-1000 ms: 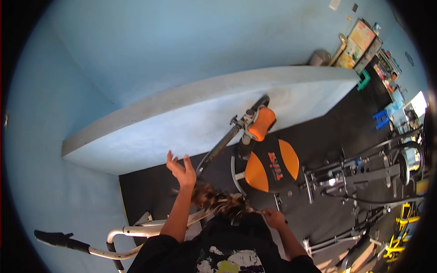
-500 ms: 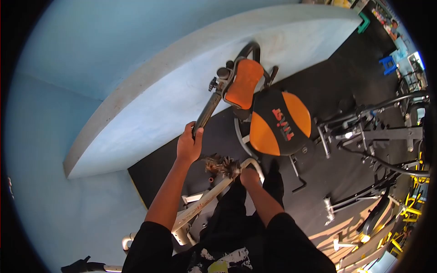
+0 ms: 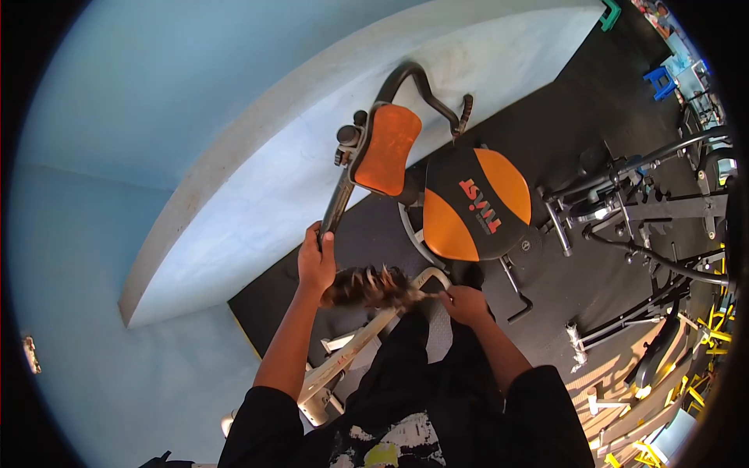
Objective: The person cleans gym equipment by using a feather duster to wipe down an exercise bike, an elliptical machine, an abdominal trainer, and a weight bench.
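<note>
My left hand (image 3: 316, 261) is closed round the lower end of a dark metal bar (image 3: 337, 207). Higher on that bar sit an orange pad (image 3: 388, 150), black knobs and a curved black handle (image 3: 421, 78). In my right hand (image 3: 466, 304), closed, is the thin handle of a brown feather duster (image 3: 367, 287). The duster's feathers spread just right of my left wrist, above a cream metal frame (image 3: 343, 357). Right of the bar is a black and orange seat (image 3: 477, 204) marked "TWIST".
A low curved pale blue wall (image 3: 257, 187) runs behind the machine. More exercise equipment (image 3: 647, 210) stands on the black floor at the right. A blue stool (image 3: 661, 83) and a green stool (image 3: 610, 14) are at the upper right.
The bar with the orange pad has shifted left in view, with my left hand still on it. My right hand has moved right, and the feathers now point left, stretched out and blurred.
</note>
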Demonstrator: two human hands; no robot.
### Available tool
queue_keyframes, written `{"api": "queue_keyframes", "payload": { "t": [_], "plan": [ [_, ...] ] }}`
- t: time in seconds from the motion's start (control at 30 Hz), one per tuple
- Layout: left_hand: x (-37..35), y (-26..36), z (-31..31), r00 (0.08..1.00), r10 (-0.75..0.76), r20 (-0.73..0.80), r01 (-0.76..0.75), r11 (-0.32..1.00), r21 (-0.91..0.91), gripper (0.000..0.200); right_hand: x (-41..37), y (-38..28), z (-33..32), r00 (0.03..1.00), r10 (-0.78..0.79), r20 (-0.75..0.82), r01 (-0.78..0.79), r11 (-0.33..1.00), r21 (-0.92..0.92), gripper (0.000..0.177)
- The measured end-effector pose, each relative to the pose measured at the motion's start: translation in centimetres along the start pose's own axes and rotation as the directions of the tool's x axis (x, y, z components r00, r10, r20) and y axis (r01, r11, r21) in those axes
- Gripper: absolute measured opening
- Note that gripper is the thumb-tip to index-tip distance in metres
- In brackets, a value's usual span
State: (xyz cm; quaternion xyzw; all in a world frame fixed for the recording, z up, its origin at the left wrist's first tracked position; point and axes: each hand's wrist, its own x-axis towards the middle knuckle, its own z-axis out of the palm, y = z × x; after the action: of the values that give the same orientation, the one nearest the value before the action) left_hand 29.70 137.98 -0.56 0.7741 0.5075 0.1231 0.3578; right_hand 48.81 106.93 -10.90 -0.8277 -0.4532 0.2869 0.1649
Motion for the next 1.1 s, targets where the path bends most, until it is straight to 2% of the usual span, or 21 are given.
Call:
{"api": "queue_keyframes", "payload": {
  "t": [0.07, 0.1, 0.13, 0.2, 0.23, 0.3, 0.33, 0.4, 0.43, 0.5, 0.63, 0.7, 0.73, 0.8, 0.83, 0.9, 0.97, 1.0, 1.03, 1.07, 1.1],
  "plan": [
    [0.2, -0.8, 0.4, 0.979, 0.189, -0.075, -0.177, 0.974, 0.145, 0.05, -2.1, 0.7, -4.8, 0.995, 0.026, -0.095, -0.033, 0.997, -0.067, 0.039],
    [0.1, -0.7, 0.1, 0.97, 0.235, -0.055, -0.227, 0.965, 0.132, 0.047, -3.4, 1.9, -6.8, 0.988, 0.037, -0.15, -0.057, 0.991, -0.125, 0.038],
    [0.0, -0.5, -0.2, 0.973, 0.229, -0.041, -0.222, 0.965, 0.139, 0.045, -4.7, 3.4, -8.3, 0.977, 0.047, -0.209, -0.086, 0.98, -0.181, 0.038],
    [-0.1, -1.0, -0.3, 0.961, 0.274, -0.041, -0.266, 0.953, 0.141, 0.044, -7.0, 6.8, -9.2, 0.93, 0.178, -0.323, -0.239, 0.958, -0.159, 0.034],
    [0.0, -0.8, -0.5, 0.955, 0.293, -0.055, -0.283, 0.949, 0.138, 0.044, -7.2, 6.3, -9.7, 0.923, 0.169, -0.345, -0.236, 0.959, -0.16, 0.034],
    [0.0, -0.8, -0.5, 0.978, 0.206, 0.027, -0.207, 0.975, 0.084, 0.045, -8.2, 5.3, -10.7, 0.875, 0.385, -0.292, -0.444, 0.879, -0.173, 0.029],
    [-0.1, -0.8, -0.4, 0.975, 0.222, 0.023, -0.223, 0.971, 0.082, 0.045, -8.2, 3.5, -11.4, 0.871, 0.384, -0.307, -0.447, 0.879, -0.167, 0.029],
    [-0.2, -1.0, -0.2, 0.971, 0.234, -0.054, -0.23, 0.97, 0.08, 0.05, -7.9, -1.5, -12.4, 0.933, 0.239, -0.27, -0.261, 0.964, -0.049, 0.024],
    [-0.1, -1.0, 0.1, 0.967, 0.251, -0.045, -0.247, 0.965, 0.084, 0.05, -7.7, -2.8, -12.9, 0.926, 0.251, -0.281, -0.272, 0.962, -0.037, 0.024],
    [-0.2, -1.0, 0.4, 0.946, 0.3, -0.126, -0.29, 0.952, 0.093, 0.057, -7.1, -4.5, -13.5, 0.923, 0.143, -0.357, -0.092, 0.983, 0.156, 0.02],
    [-0.3, -0.9, 0.2, 0.962, 0.265, -0.072, -0.26, 0.963, 0.07, 0.061, -6.8, -6.6, -11.9, 0.871, 0.176, -0.458, -0.083, 0.973, 0.217, 0.019],
    [-0.1, -0.7, 0.3, 0.958, 0.274, -0.082, -0.269, 0.961, 0.061, 0.061, -7.2, -6.8, -10.6, 0.934, 0.045, -0.354, 0.04, 0.972, 0.23, 0.017],
    [-0.1, -0.8, 0.1, 0.957, 0.279, -0.076, -0.274, 0.959, 0.068, 0.061, -7.5, -6.7, -10.1, 0.933, 0.051, -0.356, 0.038, 0.97, 0.239, 0.017],
    [-0.1, -0.4, -0.2, 0.98, 0.191, -0.049, -0.172, 0.951, 0.258, 0.061, -8.1, -6.5, -9.3, 0.993, -0.034, -0.114, 0.05, 0.988, 0.143, 0.016],
    [-0.5, 0.1, 0.0, 0.982, 0.176, -0.074, -0.13, 0.9, 0.416, 0.06, -8.1, -6.6, -9.0, 0.993, -0.026, -0.117, 0.043, 0.989, 0.144, 0.016],
    [-0.9, 0.7, -0.1, 0.98, 0.19, -0.057, -0.156, 0.914, 0.375, 0.059, -8.1, -7.1, -7.7, 0.965, 0.042, -0.258, 0.04, 0.952, 0.304, 0.016],
    [-0.8, 0.0, 0.2, 0.954, 0.284, -0.095, -0.249, 0.929, 0.275, 0.054, -8.2, -6.3, -5.3, 0.975, 0.001, -0.222, 0.074, 0.941, 0.33, 0.017],
    [-1.0, -0.2, 0.2, 0.958, 0.275, -0.086, -0.242, 0.93, 0.277, 0.054, -8.1, -5.7, -3.7, 0.979, -0.047, -0.201, 0.117, 0.927, 0.357, 0.018],
    [-1.0, -0.2, 0.3, 0.949, 0.298, -0.105, -0.259, 0.923, 0.286, 0.053, -8.0, -5.1, -2.3, 0.98, -0.04, -0.194, 0.11, 0.926, 0.362, 0.018],
    [-0.9, -0.2, 0.4, 0.938, 0.323, -0.122, -0.277, 0.914, 0.296, 0.052, -7.9, -4.3, -0.9, 0.997, 0.051, -0.053, -0.032, 0.953, 0.302, 0.02],
    [-0.8, -0.5, 0.9, 0.875, 0.436, -0.211, -0.295, 0.825, 0.481, 0.05, -7.8, -3.3, 0.5, 0.985, 0.15, 0.085, -0.166, 0.961, 0.22, 0.023]
  ]
}}
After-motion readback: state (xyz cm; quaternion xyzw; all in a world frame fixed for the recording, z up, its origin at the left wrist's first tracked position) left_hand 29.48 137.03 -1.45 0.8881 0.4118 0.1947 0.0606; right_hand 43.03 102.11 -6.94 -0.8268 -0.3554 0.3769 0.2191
